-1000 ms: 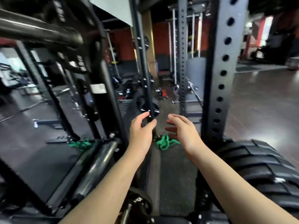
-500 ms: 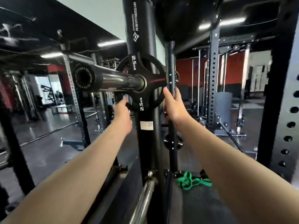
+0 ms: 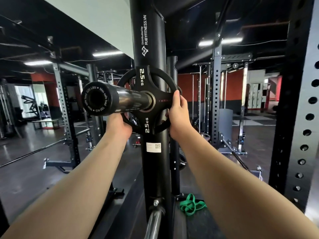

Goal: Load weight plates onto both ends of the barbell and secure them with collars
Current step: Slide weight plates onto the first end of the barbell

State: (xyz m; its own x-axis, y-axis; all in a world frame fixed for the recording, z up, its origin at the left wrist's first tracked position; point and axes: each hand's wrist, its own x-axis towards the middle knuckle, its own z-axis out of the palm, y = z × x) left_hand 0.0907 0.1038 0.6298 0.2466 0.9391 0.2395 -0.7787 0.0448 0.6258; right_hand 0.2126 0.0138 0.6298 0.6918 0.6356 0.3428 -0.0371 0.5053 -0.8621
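Note:
A small black weight plate (image 3: 144,80) marked 2.5 KG sits on the barbell sleeve (image 3: 131,101), pushed in against the sleeve's inner shoulder. The sleeve's end cap (image 3: 96,101) points toward me at centre left. My left hand (image 3: 119,125) grips the plate's lower left rim from below. On the right rim my right hand (image 3: 178,112) holds on, fingers curled around the edge. No collar is visible on the sleeve.
A thick black rack upright (image 3: 151,152) stands right behind the plate. A perforated upright (image 3: 300,118) rises at the right edge. A green resistance band (image 3: 190,205) lies on the floor mat. A steel bar (image 3: 154,225) runs low at the base. More racks stand behind.
The view rose from the floor to the barbell sleeve. Both hands came up onto the 2.5 kg plate, and they now grip its rim with the sleeve end closer to me.

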